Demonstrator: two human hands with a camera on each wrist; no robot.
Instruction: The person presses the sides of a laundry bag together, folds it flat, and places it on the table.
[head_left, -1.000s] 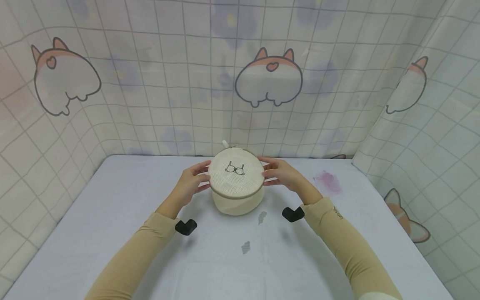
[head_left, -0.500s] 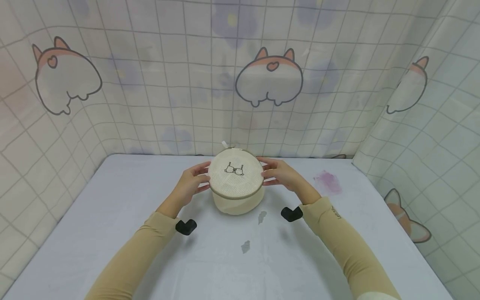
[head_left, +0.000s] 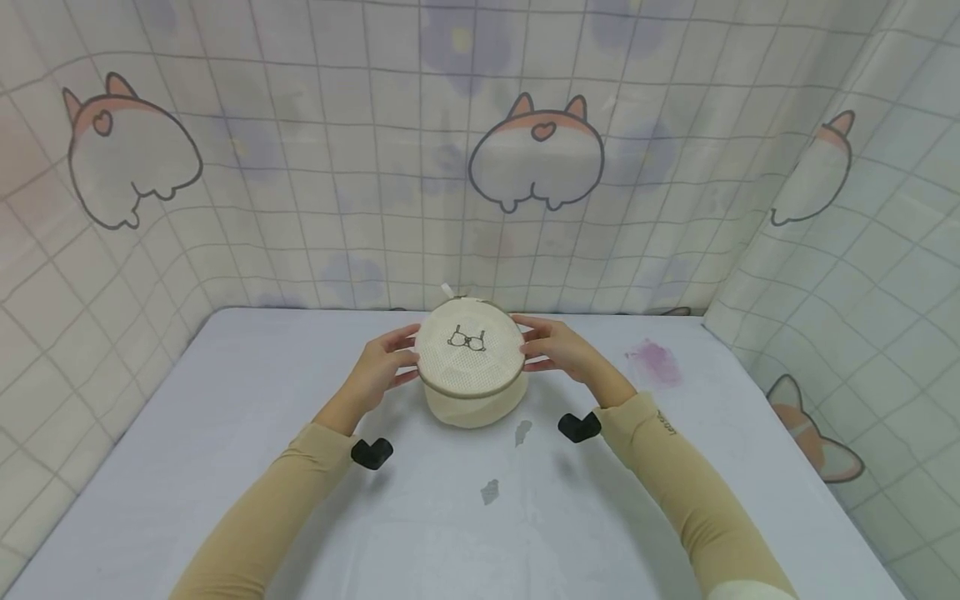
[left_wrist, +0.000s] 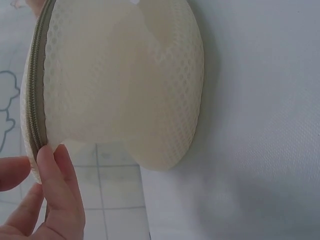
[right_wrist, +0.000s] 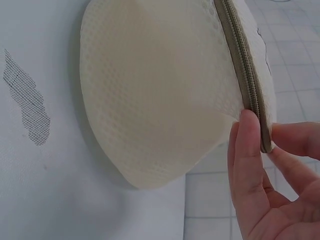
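A round cream mesh laundry bag (head_left: 471, 354) with a glasses drawing on its top stands near the table's back edge. My left hand (head_left: 375, 367) pinches the left side of its top rim between thumb and fingers. On the opposite side, my right hand (head_left: 562, 346) pinches the rim the same way. A brown zipper (left_wrist: 36, 80) runs along that rim in the left wrist view. The same zipper (right_wrist: 245, 60) shows in the right wrist view, closed along the part seen. Below it the soft mesh wall (right_wrist: 150, 95) sags inward, its base against the white table.
The white table (head_left: 225, 467) bears two grey patches, one of them a mark (head_left: 490, 492) in front of the bag, and a pink stain (head_left: 656, 362) at the right. A checked curtain (head_left: 337, 167) with corgi drawings encloses the back and sides.
The bag's top has shifted very slightly left and toward me, and my right hand has moved slightly left with it. Both hands keep their hold on the rim.
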